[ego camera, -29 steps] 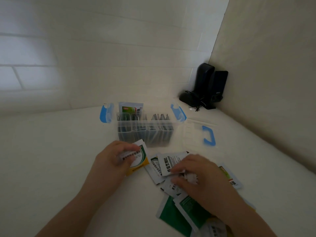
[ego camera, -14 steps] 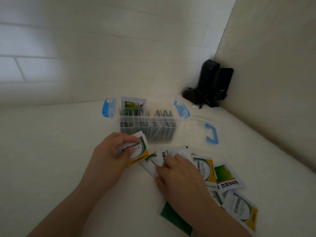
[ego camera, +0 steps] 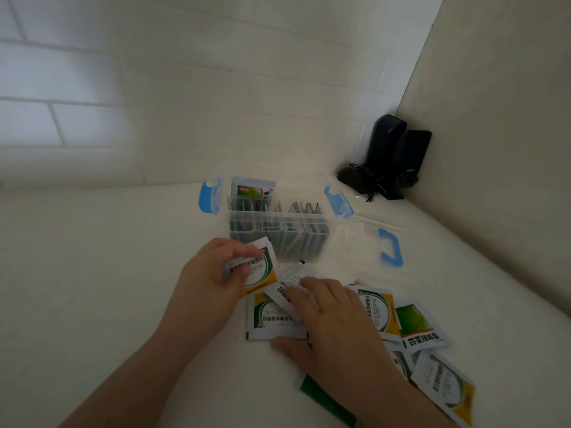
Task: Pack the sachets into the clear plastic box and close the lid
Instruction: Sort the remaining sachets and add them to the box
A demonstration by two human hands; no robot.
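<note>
Quite a bit is hard to read here: the print on every sachet is blurry, and the sachets filed upright in the clear plastic box are just dark edges through the cloudy wall, apart from one green-labelled sachet poking up at the back left. Going left to right, the left hand has its grip curled round a white, green and yellow sachet, thumb and fingers pinching it just in front of the box. The right hand lies flat with straight fingers on a white sachet atop the loose pile on the counter, hiding most of what's underneath; the lowest sachets are cut off by the frame. The lid lies open, right of the box.
</note>
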